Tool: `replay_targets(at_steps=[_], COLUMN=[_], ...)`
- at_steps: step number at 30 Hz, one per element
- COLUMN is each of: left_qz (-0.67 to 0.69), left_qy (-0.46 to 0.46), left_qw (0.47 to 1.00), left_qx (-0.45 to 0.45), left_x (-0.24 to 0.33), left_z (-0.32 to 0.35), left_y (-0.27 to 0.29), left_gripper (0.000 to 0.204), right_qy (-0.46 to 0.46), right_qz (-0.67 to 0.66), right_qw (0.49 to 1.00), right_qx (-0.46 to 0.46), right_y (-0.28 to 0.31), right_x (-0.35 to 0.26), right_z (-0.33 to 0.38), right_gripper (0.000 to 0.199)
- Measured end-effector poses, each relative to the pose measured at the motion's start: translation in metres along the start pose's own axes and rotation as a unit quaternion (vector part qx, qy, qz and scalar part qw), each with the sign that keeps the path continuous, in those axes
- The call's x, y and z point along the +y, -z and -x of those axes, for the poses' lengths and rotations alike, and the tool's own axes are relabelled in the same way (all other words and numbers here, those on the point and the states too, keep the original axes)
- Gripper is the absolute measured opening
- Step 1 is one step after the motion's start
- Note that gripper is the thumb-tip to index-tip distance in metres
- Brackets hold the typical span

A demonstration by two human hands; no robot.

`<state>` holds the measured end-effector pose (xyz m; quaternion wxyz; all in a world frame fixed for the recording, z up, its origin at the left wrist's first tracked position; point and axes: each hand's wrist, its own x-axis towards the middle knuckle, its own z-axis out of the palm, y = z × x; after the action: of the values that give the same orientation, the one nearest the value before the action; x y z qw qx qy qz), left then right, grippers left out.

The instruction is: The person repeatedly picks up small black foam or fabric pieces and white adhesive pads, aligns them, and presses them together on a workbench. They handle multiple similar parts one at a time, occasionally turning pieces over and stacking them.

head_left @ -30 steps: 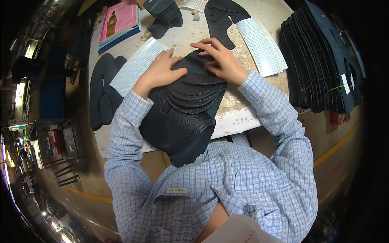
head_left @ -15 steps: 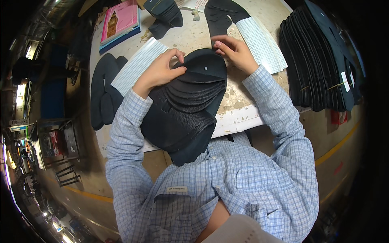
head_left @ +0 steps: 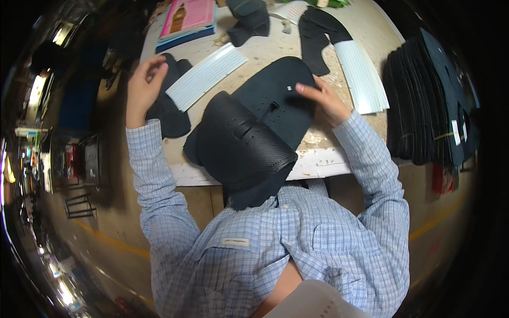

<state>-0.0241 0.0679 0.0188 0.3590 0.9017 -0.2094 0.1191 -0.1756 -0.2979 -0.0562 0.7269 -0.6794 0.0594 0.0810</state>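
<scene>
Head view, looking down on a worktable (head_left: 318,139) whose pale top is filling the upper centre of the frame. A stack of dark textured cut pieces (head_left: 241,146) is lying at centre, overhanging the white front edge of the table toward the person's checked shirt. Just above and right of it, one flat dark perforated piece (head_left: 281,98) is lying spread on the tabletop, partly under the stack's upper end.

The right hand (head_left: 324,98), right of centre, is resting on the right edge of the perforated piece, fingers (head_left: 305,89) extended and pressing flat on its surface; it is touching rather than clenching, and whether the thumb is gripping under the edge cannot be told. The left hand (head_left: 143,87), in the upper left, is raised beside the table's left edge, fingers loosely curled and grasping nothing visible, close to a white ribbed sheet (head_left: 205,77) and above a dark cut piece (head_left: 168,114).

Also showing: a second white ribbed sheet (head_left: 361,77) at upper right, a dark curved piece (head_left: 319,40) above it, a pink and blue book (head_left: 186,21) at top left, and a tall stack of dark sheets (head_left: 424,106) standing at the right edge.
</scene>
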Motion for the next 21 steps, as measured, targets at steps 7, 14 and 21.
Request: replay_targets(at_steps=[7,14,21], left_qz=[-0.226,-0.113,0.259], left_qy=[0.026,0.043,-0.19], left_qw=[0.973,0.992,0.929], left_qx=[-0.044,-0.042,0.186], left_x=[-0.065,-0.041,0.099], left_z=[0.035,0.022,-0.003], left_y=[-0.006,-0.003,0.007], left_gripper=[0.039,0.017,0.011], right_qy=[0.239,0.337,0.345], right_qz=[0.2,0.45,0.477], right_qw=[0.95,0.821,0.806], right_qx=[0.029,-0.1,-0.061], right_y=[-0.061,-0.088,-0.096], right_x=[-0.038,-0.043,-0.038], right_z=[0.051,0.092,0.099], right_gripper=[0.05,0.069,0.068])
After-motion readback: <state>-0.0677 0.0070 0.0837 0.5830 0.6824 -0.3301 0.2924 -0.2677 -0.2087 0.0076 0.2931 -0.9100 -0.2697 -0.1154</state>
